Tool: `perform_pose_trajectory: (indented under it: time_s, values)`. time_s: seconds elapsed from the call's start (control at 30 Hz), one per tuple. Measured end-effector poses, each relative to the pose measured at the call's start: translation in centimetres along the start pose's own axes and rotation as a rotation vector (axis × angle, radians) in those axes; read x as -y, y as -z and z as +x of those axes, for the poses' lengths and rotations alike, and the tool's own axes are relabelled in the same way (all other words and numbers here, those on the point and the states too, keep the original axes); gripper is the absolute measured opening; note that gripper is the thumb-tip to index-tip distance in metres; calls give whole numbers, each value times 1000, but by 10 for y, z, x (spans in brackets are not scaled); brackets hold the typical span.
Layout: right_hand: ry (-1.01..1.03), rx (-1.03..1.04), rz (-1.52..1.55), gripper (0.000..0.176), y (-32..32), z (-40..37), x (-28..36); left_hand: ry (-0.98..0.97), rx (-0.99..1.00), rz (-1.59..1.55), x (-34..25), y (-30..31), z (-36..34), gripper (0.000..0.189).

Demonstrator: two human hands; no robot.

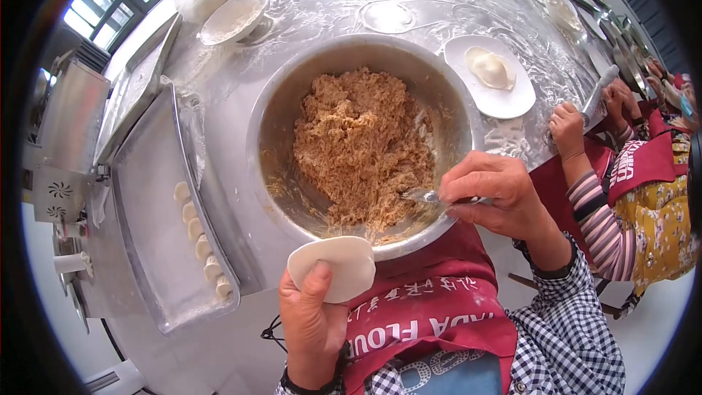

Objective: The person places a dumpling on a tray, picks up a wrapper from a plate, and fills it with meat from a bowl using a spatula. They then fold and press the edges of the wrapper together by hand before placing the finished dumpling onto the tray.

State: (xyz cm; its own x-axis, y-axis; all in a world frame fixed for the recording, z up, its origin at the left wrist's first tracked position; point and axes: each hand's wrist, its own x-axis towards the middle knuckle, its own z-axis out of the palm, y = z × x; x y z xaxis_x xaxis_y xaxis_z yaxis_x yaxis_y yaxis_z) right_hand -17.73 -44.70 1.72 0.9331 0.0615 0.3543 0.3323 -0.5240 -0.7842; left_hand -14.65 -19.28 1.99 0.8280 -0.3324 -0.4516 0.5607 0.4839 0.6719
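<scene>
My left hand holds a round, flat dumpling wrapper with the thumb on top, just off the near rim of a large metal bowl. Brown minced filling is heaped inside that bowl. Pinched in my right hand is a metal spoon, whose tip dips into the filling near the bowl's right wall. The wrapper carries no filling on its visible face.
Several dumplings line one side of a metal tray at left. A white plate bearing a dumpling lies right of the bowl. A floury dish stands behind. On the right, a co-worker's hand is near a rolling pin.
</scene>
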Motion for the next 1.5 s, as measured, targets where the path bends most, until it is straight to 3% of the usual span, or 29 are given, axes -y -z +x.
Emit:
perform_pose_trajectory:
  time_s: [0.2, 0.37, 0.57, 0.77, 1.1, 1.27, 1.4, 1.5]
  values:
    - [104, 127, -68, 14, -3, 7, -2, -6, -42, 1, 5, 13, -6, 33]
    - [6, 13, -14, 13, 2, 7, 5, 25, -100, -27, 9, 20, -11, 33]
    - [39, -90, 6, 13, -12, 13, -1, 57, -145, -96, 11, 27, -12, 30]
    - [-2, 48, 77, 12, -20, 13, -5, 37, -139, -135, 12, 29, -12, 28]
    - [-46, 69, 192, 9, -24, 18, -6, 54, -162, -88, 9, 27, -12, 28]
    - [-412, -22, 573, 7, -25, 16, -7, 31, -170, -100, 8, 26, -10, 30]
    - [-526, -62, 674, 10, -20, 23, -12, 27, -121, -100, 4, 24, -6, 37]
    - [-579, -127, 926, 11, -18, 28, -11, 33, -89, -129, 0, 23, -3, 40]
